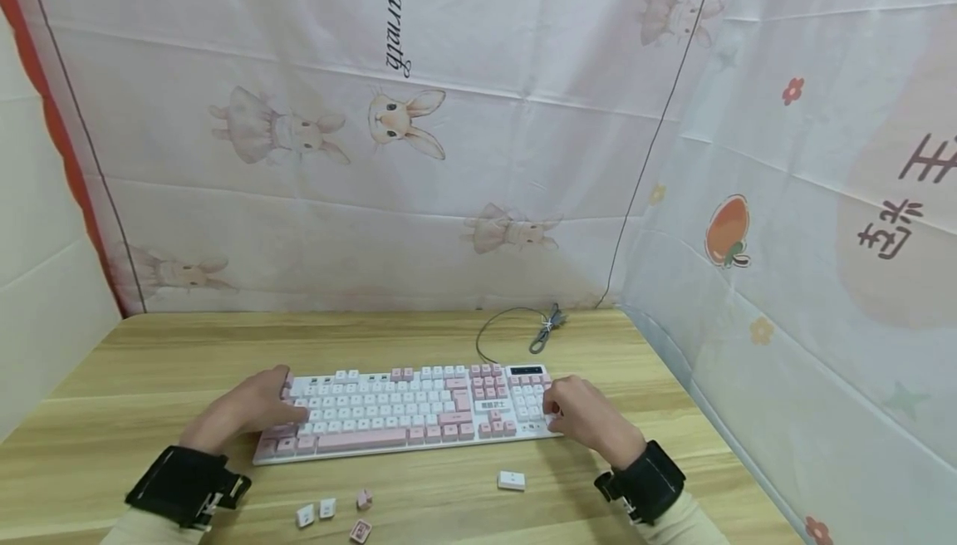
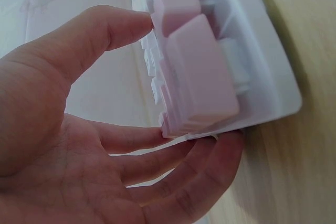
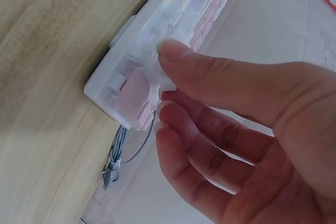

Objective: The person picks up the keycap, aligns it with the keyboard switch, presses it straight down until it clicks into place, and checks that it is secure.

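A white and pink keyboard lies on the wooden table, its long side toward me. My left hand grips its left end, the thumb over the keys and the other fingers along the far edge. Pink keycaps stand near that thumb in the left wrist view. At the number pad, my right hand pinches a white keycap between thumb and fingers. Beside it, a pink keycap sits on the board. Bare key sockets show along the number pad's lower edge.
In front of the keyboard lie two small white keycaps, two pink keycaps and a wider white keycap. A grey cable, tied in a bundle, lies behind it. Printed cloth hangs behind the table and at its sides.
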`<state>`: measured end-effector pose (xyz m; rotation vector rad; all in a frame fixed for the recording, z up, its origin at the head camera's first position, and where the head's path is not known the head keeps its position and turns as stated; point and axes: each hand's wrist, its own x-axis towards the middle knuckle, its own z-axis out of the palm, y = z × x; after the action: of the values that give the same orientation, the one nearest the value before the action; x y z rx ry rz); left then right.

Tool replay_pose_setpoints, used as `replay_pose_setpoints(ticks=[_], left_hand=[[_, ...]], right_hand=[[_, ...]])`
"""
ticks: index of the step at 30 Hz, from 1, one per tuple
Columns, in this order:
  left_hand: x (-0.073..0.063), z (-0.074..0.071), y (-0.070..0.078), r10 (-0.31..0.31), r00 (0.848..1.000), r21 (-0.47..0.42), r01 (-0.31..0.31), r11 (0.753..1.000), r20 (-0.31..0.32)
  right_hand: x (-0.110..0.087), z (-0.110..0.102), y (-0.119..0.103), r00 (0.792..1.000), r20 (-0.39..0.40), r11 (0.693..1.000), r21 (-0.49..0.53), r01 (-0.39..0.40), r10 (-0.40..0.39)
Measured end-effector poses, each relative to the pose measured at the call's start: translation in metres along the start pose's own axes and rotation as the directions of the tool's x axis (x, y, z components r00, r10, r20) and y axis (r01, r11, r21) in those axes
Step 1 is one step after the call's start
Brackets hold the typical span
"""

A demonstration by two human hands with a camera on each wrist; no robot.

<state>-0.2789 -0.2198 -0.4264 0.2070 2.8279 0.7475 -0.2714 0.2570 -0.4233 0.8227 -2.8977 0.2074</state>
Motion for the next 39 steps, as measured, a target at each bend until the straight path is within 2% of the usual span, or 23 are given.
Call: replay_pose_setpoints(ticks=[39], left_hand=[[0.0029,0.0007,-0.0016,-0.024,1.000,-0.007,0.024,1.000,0.010]], right_hand=[[0.0031,0.0059,0.0020,1.000,-0.009,0.999,0.038,-0.003,0.004]])
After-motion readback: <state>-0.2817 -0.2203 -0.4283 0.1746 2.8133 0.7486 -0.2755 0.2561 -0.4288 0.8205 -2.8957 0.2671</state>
